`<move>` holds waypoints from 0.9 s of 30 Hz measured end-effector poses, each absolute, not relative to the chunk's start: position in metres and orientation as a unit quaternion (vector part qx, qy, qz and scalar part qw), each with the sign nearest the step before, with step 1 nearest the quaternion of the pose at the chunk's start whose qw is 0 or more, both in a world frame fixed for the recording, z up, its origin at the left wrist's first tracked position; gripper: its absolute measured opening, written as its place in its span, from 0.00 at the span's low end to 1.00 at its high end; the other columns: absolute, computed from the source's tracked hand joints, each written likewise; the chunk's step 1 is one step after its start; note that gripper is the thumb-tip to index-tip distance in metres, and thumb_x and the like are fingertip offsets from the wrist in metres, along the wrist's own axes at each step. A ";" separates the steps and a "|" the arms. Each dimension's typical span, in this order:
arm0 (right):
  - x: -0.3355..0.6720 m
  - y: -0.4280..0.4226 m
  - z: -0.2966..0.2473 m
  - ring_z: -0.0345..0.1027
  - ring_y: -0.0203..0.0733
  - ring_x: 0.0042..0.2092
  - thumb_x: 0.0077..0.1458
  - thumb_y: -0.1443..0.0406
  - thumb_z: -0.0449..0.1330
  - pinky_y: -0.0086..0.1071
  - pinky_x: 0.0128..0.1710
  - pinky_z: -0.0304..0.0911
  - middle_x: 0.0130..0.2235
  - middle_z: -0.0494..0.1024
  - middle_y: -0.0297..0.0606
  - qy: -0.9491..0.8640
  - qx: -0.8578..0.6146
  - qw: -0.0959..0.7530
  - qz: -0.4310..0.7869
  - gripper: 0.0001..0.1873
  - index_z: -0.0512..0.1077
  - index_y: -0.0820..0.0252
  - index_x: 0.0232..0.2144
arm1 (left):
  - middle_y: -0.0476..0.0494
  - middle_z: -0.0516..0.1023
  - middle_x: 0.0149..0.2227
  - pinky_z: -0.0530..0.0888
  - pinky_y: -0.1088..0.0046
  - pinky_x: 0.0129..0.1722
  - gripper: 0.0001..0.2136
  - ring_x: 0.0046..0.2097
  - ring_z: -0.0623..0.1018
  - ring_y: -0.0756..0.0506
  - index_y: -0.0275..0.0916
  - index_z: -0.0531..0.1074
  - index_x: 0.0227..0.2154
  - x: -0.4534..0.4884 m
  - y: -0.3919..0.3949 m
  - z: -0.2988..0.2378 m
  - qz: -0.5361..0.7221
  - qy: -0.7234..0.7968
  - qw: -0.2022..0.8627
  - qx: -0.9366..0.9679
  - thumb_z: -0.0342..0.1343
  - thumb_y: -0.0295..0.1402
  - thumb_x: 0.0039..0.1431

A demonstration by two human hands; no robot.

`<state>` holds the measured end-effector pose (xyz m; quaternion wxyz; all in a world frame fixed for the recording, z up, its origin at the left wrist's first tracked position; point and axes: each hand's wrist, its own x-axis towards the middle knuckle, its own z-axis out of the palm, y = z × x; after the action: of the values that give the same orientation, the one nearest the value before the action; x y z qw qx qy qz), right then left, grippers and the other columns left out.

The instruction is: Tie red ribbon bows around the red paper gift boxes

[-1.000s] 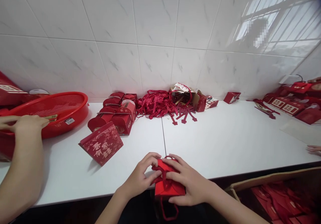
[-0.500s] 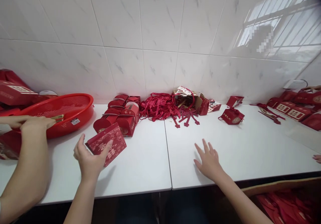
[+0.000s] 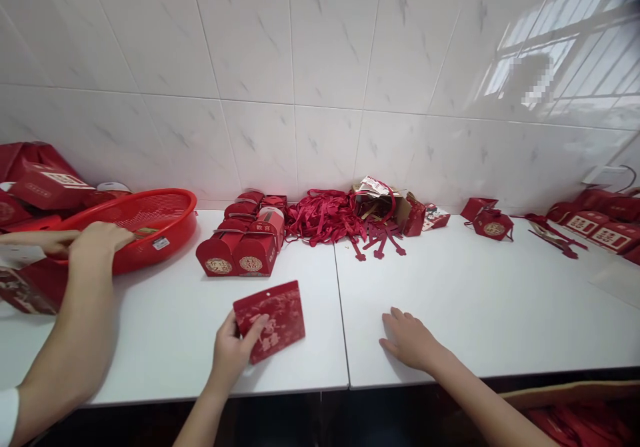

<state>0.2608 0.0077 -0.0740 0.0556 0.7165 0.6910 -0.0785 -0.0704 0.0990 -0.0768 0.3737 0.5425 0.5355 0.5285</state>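
Note:
My left hand [image 3: 231, 349] grips the lower left corner of a flat red card box blank [image 3: 273, 317] with pale lettering, held just above the white table [image 3: 460, 300] near its front edge. My right hand [image 3: 409, 337] rests on the table to the right of the seam, fingers stretched out and slightly apart, holding nothing. A finished small red gift box with ribbon [image 3: 493, 223] sits far back right by the wall.
Another person's arm [image 3: 80, 313] reaches from the left to a red plastic basket [image 3: 150, 217]. Folded red boxes [image 3: 240, 243], a heap of red ribbons [image 3: 330, 213] and a torn carton [image 3: 380, 197] line the wall. More red boxes [image 3: 600, 223] lie at the right. A cardboard box [image 3: 575, 410] stands below.
The small red box left my hands and now sits at the back right. My left hand went left, took the flat red card and pulled it toward me. My right hand settled flat.

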 end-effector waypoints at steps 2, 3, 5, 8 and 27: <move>0.257 0.016 -0.076 0.68 0.54 0.40 0.56 0.63 0.51 0.42 0.36 0.63 0.41 0.73 0.52 0.693 0.716 0.058 -0.057 0.14 0.71 0.65 0.40 | 0.43 0.80 0.30 0.77 0.67 0.32 0.19 0.32 0.79 0.41 0.36 0.71 0.31 -0.058 0.087 -0.083 0.526 0.531 0.380 0.545 0.63 0.45 0.40; 0.256 0.023 -0.077 0.68 0.54 0.39 0.56 0.64 0.50 0.41 0.35 0.63 0.40 0.73 0.52 0.695 0.715 0.057 -0.049 0.13 0.71 0.65 0.39 | 0.43 0.80 0.30 0.77 0.67 0.32 0.19 0.32 0.79 0.40 0.37 0.70 0.31 -0.053 0.083 -0.086 0.527 0.532 0.377 0.545 0.63 0.46 0.40; 0.255 0.039 -0.080 0.67 0.53 0.40 0.57 0.65 0.50 0.39 0.35 0.62 0.41 0.72 0.50 0.706 0.706 0.044 -0.034 0.12 0.71 0.64 0.39 | 0.43 0.80 0.29 0.78 0.65 0.32 0.20 0.32 0.80 0.40 0.37 0.70 0.32 -0.048 0.078 -0.092 0.528 0.536 0.371 0.545 0.61 0.47 0.41; 0.260 0.071 -0.085 0.65 0.50 0.43 0.56 0.69 0.49 0.37 0.36 0.61 0.43 0.71 0.47 0.721 0.692 0.013 -0.011 0.11 0.69 0.62 0.40 | 0.42 0.80 0.30 0.79 0.63 0.34 0.21 0.33 0.80 0.39 0.37 0.69 0.33 -0.047 0.075 -0.097 0.526 0.546 0.360 0.544 0.59 0.49 0.42; 0.362 0.209 -0.099 0.50 0.51 0.59 0.57 0.69 0.47 0.42 0.50 0.55 0.60 0.59 0.40 0.620 0.780 -0.085 0.008 0.17 0.75 0.57 0.40 | 0.43 0.81 0.27 0.79 0.64 0.31 0.21 0.29 0.80 0.39 0.39 0.73 0.27 -0.045 0.077 -0.103 0.532 0.537 0.334 0.564 0.58 0.54 0.43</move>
<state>0.3620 0.2090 -0.0987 -0.0847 0.7799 0.6201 0.0080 -0.0453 0.0769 -0.1031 0.3336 0.5640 0.5367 0.5316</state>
